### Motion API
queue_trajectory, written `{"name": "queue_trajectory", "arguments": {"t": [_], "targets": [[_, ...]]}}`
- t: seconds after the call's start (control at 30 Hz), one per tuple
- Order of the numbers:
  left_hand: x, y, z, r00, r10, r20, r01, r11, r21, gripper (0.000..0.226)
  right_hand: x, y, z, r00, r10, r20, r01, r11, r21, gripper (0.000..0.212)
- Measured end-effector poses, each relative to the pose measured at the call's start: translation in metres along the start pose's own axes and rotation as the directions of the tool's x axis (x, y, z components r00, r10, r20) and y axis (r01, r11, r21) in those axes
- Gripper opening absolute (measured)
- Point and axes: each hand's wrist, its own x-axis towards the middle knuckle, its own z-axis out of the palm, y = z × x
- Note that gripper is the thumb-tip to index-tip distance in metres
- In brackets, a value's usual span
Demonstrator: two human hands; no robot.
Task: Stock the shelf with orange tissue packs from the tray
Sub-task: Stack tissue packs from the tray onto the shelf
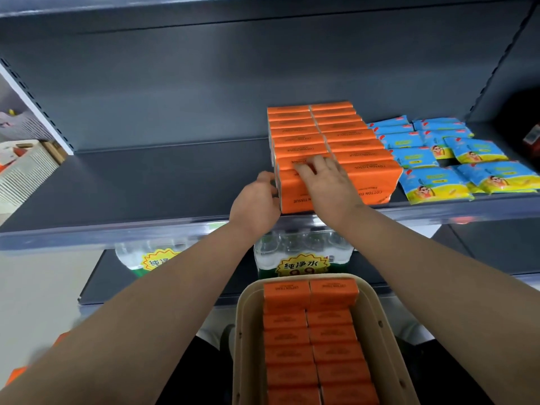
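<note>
So your left hand (257,200) and right hand (327,179) have fingers clamped round the front orange tissue pack (295,197) on the shelf (146,182), tray (242,317) below.

Tissue packs (336,135) on shelf (146,182), snack bags (455,159) right; tray (377,323) below.

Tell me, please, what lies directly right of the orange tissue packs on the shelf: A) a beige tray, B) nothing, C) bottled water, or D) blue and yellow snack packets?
D: blue and yellow snack packets lie on the shelf right of the orange tissue packs.
</note>
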Motion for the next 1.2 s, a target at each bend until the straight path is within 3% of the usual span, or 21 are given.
{"name": "queue_trajectory", "arguments": {"t": [0.2, 0.3, 0.53, 0.63, 0.73, 0.8, 0.9, 0.97, 1.0, 1.2], "targets": [[-0.017, -0.002, -0.004, 0.998, -0.010, -0.054, 0.013, 0.999, 0.042, 0.042, -0.025, 0.003, 0.000, 0.987, -0.010, -0.159, 0.016, 0.999, 0.038, 0.069], [-0.039, -0.006, 0.002, 1.000, 0.017, -0.023, -0.016, 0.999, 0.031, 0.037, -0.057, 0.003, 0.009, 0.990, -0.016, -0.140, 0.021, 0.999, 0.033, 0.066], [-0.123, -0.034, 0.054, 0.979, 0.034, 0.203, -0.058, 0.992, 0.115, 0.034, -0.155, -0.004, 0.058, 0.983, 0.015, 0.181, -0.024, 0.999, 0.048, 0.068], [-0.160, -0.053, 0.079, 0.943, -0.016, 0.332, -0.043, 0.984, 0.171, 0.031, -0.198, -0.004, 0.079, 0.957, 0.062, 0.285, -0.079, 0.996, 0.048, 0.048], [-0.174, -0.056, 0.099, 0.902, -0.048, 0.429, -0.079, 0.958, 0.274, 0.033, -0.232, 0.000, 0.095, 0.899, 0.087, 0.428, -0.139, 0.986, 0.091, 0.036], [-0.175, -0.056, 0.113, 0.886, -0.059, 0.460, -0.054, 0.972, 0.229, 0.033, -0.241, 0.004, 0.098, 0.866, 0.091, 0.492, -0.158, 0.983, 0.096, 0.036], [-0.187, -0.068, 0.122, 0.839, -0.118, 0.531, -0.004, 0.975, 0.222, 0.021, -0.246, 0.002, 0.093, 0.794, -0.014, 0.608, -0.117, 0.978, 0.175, 0.053], [-0.199, -0.076, 0.147, 0.729, -0.141, 0.670, -0.033, 0.970, 0.239, 0.018, -0.267, 0.003, 0.100, 0.665, -0.074, 0.743, -0.154, 0.960, 0.233, 0.067], [-0.199, -0.077, 0.144, 0.708, -0.161, 0.688, -0.024, 0.968, 0.251, 0.019, -0.270, 0.002, 0.101, 0.659, -0.111, 0.744, -0.134, 0.956, 0.262, 0.072], [-0.196, -0.073, 0.142, 0.717, -0.137, 0.683, -0.035, 0.972, 0.232, 0.026, -0.280, 0.002, 0.095, 0.492, -0.206, 0.846, -0.042, 0.965, 0.260, 0.089]]}}
